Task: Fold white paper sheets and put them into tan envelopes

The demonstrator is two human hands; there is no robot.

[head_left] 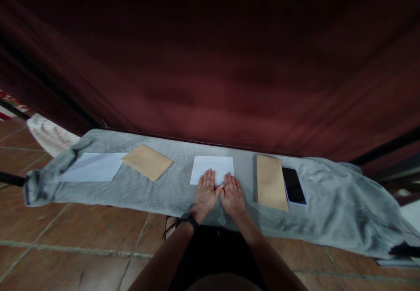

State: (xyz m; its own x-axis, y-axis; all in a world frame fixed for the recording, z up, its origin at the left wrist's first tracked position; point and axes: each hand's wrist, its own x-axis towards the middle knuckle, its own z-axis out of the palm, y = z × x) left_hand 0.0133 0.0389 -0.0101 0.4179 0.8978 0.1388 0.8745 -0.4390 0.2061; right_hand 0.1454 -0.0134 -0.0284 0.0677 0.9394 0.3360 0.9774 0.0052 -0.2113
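Observation:
A white sheet of paper point(210, 164), perhaps folded, lies flat on the grey cloth in front of me. My left hand point(206, 190) rests palm down on its near edge, fingers stretched out and pointing away from me. Beside it my right hand point(232, 194) lies flat in the same way, over the paper's near right corner. The two thumbs meet or nearly meet. Both hands are open, and they cover part of the paper's near edge.
On the left are a larger white sheet point(93, 167) and a tan envelope point(147, 162) touching its corner. To the right, another tan envelope point(271, 181) lies next to a phone point(294, 186). Grey cloth point(180, 194) covers the long surface; a dark red drape point(210, 85) hangs behind.

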